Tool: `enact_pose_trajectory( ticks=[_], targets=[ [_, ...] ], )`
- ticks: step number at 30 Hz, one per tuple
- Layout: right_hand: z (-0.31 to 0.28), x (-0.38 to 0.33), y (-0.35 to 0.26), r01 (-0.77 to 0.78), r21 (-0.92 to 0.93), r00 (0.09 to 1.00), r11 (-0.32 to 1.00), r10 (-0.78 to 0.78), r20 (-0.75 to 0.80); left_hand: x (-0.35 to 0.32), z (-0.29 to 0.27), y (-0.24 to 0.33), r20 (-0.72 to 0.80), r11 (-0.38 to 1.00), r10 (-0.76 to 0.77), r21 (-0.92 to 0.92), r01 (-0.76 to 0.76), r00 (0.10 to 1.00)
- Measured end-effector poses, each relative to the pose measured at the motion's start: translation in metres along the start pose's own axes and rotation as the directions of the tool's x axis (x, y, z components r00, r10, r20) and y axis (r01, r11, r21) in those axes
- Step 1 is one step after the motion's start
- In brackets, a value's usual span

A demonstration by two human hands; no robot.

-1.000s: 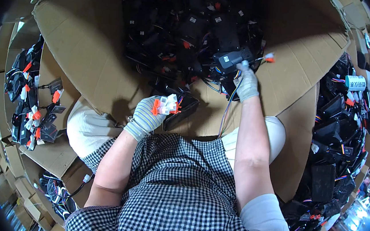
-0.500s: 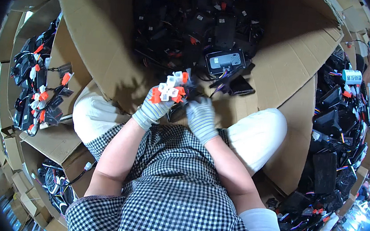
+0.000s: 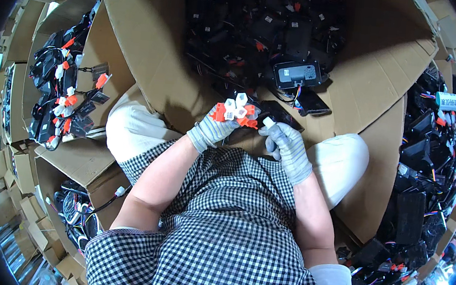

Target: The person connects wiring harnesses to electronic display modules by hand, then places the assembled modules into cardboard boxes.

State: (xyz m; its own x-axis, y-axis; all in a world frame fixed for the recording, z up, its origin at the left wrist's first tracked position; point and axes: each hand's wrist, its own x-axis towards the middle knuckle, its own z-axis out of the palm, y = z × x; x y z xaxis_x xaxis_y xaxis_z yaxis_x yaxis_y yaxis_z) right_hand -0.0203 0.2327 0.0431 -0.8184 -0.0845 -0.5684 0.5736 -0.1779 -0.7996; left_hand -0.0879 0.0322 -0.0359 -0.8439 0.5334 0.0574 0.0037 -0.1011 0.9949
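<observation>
In a striped work glove, my left hand (image 3: 214, 129) is closed round a bunch of white and orange plug connectors (image 3: 234, 111). Their leads run back under the hand and are mostly hidden. My right hand (image 3: 287, 149), gloved the same way, pinches a single white connector (image 3: 269, 122) just right of the bunch, a small gap apart from it. Beyond both hands lies a dark flat part (image 3: 280, 114), partly covered. Farther off, a black display unit (image 3: 299, 74) with a grey back and coloured wires rests in the big cardboard box.
The large open cardboard box (image 3: 372, 74) in front holds a heap of black units (image 3: 261, 30). More units with orange and white connectors (image 3: 64, 99) fill a carton at left. Another pile of wired units (image 3: 416, 155) stands at right, with a tape roll (image 3: 446, 101) on it.
My right hand has drawn away to the right of the bunch and now shows a white connector in its fingers. The left hand keeps hold of the bunch. The whole view has shifted slightly.
</observation>
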Motion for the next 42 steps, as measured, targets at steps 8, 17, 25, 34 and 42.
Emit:
enact_pose_trajectory(
  ticks=[8, 17, 25, 34, 42],
  targets=[
    [-0.028, 0.02, 0.027, -0.248, 0.23, 0.932, 0.941, 0.166, 0.322, 0.009, 0.001, 0.03, 0.297, 0.949, -0.244, 0.267, 0.165, 0.923],
    [0.0, 0.015, 0.071, -0.393, 0.088, 0.913, 0.915, 0.377, 0.157, -0.003, -0.001, 0.024, 0.397, 0.858, -0.417, 0.47, 0.209, 0.818],
    [-0.004, 0.023, 0.076, -0.373, 0.181, 0.913, 0.91, 0.324, 0.249, -0.002, 0.002, 0.026, 0.324, 0.81, -0.449, 0.541, 0.227, 0.833],
    [-0.005, 0.028, 0.081, -0.359, 0.195, 0.919, 0.913, 0.308, 0.248, -0.002, 0.001, 0.027, 0.346, 0.858, -0.393, 0.471, 0.205, 0.852],
    [-0.005, 0.037, 0.066, -0.26, 0.122, 0.951, 0.958, 0.233, 0.203, -0.009, 0.004, 0.007, 0.323, 0.93, -0.361, 0.192, 0.313, 0.875]
  ],
)
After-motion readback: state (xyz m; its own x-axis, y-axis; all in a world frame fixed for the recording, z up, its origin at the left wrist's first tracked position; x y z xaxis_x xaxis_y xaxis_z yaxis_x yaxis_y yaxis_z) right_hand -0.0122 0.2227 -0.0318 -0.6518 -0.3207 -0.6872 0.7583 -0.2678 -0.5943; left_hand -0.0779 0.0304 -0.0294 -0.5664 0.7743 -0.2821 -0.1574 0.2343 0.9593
